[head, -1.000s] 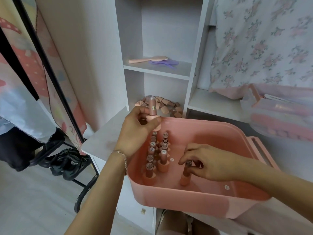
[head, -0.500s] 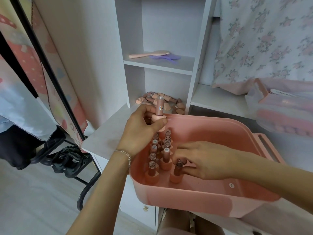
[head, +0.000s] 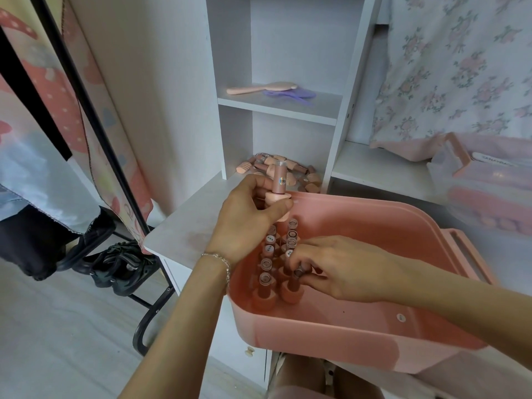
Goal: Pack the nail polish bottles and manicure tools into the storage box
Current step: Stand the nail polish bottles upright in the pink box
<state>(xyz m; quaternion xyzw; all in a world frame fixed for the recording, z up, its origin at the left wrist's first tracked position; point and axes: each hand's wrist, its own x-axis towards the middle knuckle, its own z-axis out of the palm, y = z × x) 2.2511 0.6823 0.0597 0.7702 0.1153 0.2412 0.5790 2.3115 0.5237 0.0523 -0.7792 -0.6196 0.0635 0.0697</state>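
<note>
A pink storage box (head: 359, 338) sits on the white desk edge in front of me. Several pink nail polish bottles (head: 266, 283) stand in two rows at its left side. My left hand (head: 247, 223) grips one upright nail polish bottle (head: 278, 185) above the box's far left rim. My right hand (head: 339, 269) reaches into the box and pinches the cap of a bottle (head: 293, 289) standing at the near end of the right row. More loose bottles (head: 288, 171) lie in a heap on the low shelf behind the box.
A pink brush (head: 259, 88) and a purple comb (head: 290, 95) lie on the upper shelf. A clear container with pink items (head: 489, 194) stands at the right under a floral cloth (head: 460, 67). A black rack (head: 95, 131) and shoes (head: 121, 266) are at left.
My right hand slid its bottle leftward across the box floor until it stands beside the rows. The left hand keeps holding its bottle at the rim.
</note>
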